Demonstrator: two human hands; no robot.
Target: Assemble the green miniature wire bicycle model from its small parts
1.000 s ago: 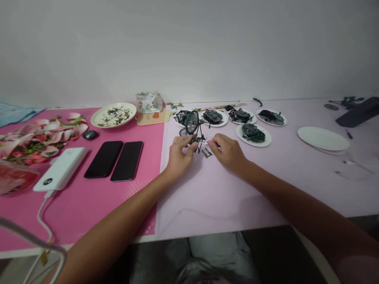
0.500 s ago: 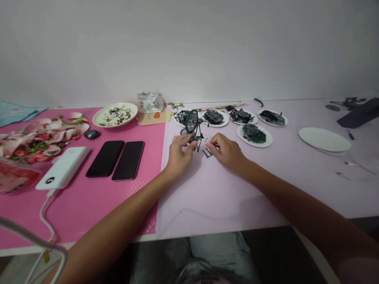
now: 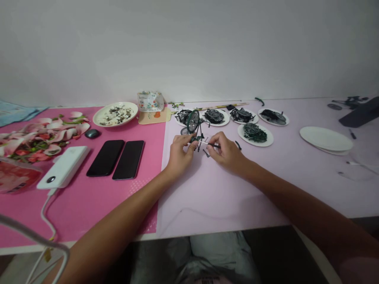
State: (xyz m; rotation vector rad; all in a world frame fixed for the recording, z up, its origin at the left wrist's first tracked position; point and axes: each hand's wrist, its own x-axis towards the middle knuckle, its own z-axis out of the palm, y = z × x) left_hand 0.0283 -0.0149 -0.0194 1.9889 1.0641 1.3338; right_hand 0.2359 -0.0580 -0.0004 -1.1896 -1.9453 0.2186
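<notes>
My left hand [image 3: 181, 154] is closed around a small dark green model bicycle [image 3: 193, 121], with a spoked wheel sticking up above the fingers. In my right hand [image 3: 225, 153] is a thin screwdriver [image 3: 214, 145], its black handle pinched between thumb and fingers. The metal shaft points left and its tip meets the model near my left thumb; the exact contact is too small to make out. A small dark part [image 3: 206, 153] lies on the table just below the shaft. Beside my right knuckles rests a curved black piece [image 3: 238, 145].
Behind my hands, white plates [image 3: 242, 139] hold dark wheels and frame parts. Two stacked white plates [image 3: 325, 139] lie at the right. On the pink mat are two phones [image 3: 128, 159], a power bank [image 3: 63, 167], a bowl [image 3: 115, 114] and artificial petals [image 3: 44, 138].
My right fingers have shifted on the screwdriver, and more of its black handle shows. My left hand keeps the model in nearly the same place. The view has moved slightly.
</notes>
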